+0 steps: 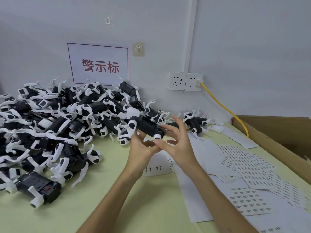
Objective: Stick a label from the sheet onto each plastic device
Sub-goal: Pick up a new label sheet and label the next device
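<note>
I hold one black-and-white plastic device in the air above the green table. My left hand grips it from below, fingers curled up around its body. My right hand is at its right end, thumb and forefinger at the white round part, the other fingers spread. Whether a label is on a fingertip is too small to tell. Label sheets lie fanned out on the table to the right. A large heap of the same devices covers the left and back of the table.
A single device lies apart near the wall sockets. A yellow cable runs from a socket down behind an open cardboard box at the right. A small white sheet lies under my hands. A red-lettered sign hangs on the wall.
</note>
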{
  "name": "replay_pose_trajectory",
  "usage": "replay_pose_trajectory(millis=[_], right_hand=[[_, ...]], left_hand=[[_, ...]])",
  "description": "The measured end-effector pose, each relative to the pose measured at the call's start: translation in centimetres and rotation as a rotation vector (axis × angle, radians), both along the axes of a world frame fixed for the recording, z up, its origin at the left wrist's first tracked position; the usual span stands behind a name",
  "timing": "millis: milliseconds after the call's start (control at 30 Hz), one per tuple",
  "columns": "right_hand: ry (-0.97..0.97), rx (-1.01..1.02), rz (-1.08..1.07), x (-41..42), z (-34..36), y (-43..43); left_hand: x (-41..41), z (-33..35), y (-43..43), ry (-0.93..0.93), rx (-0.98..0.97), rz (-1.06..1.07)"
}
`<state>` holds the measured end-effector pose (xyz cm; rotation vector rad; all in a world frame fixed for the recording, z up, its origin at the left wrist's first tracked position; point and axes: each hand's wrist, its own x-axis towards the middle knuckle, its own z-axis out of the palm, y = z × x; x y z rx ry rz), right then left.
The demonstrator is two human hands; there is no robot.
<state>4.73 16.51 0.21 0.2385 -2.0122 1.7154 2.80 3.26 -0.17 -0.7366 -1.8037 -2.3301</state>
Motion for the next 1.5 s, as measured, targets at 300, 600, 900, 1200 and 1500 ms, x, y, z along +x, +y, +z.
replay_pose_trajectory(millis=[300,600,900,1200,1500], right_hand=[[0.017,-0.135,0.005,0.0,0.4,0.1],[0.004,-0.161,-0.045,0.0,0.2,0.1],[-0.177,-0.471,0.378,1.3,1.0,-1.8],[-0.508,-0.872,0.621,1.6,-0.9,-4.1],[-0.481,-0.934,0.609,1.5,-0.9,-4.0]], left_hand=[[-0.2,0.1,-0.4,-0.371,0.261,-0.350],[-0.7,-0.4,-0.3,-0.536,0.537,-0.297],[-1.3,-0.5,-0.6,-0.613,0.638,-0.207],[-0.9,-0.5,-1.0,-0.607,0.637,-0.345],[0.1,0.0,-0.4,-0.616,0.289,-0.346]])
